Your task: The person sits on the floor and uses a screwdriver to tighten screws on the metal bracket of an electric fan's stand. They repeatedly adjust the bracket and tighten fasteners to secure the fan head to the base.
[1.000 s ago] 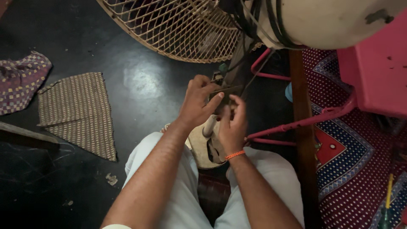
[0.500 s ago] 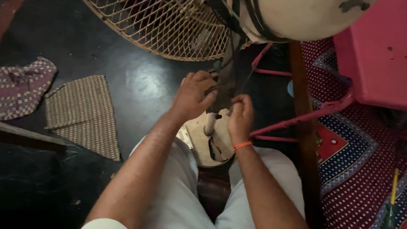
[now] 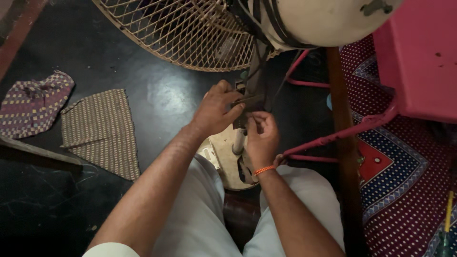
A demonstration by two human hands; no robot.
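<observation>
Fan cage cut off (top edge).

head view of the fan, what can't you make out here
Head view only:
- Part at the fan neck: covered by the left hand and right hand, and dark; its kind cannot be told.
- Fan grille and motor housing: cut off by the top edge.
- Fan base: partly hidden by the hands and knees.
- Pink stool: cut off at the right edge.

cream wire fan guard, pink stool, checked brown cloth, orange wristband
</observation>
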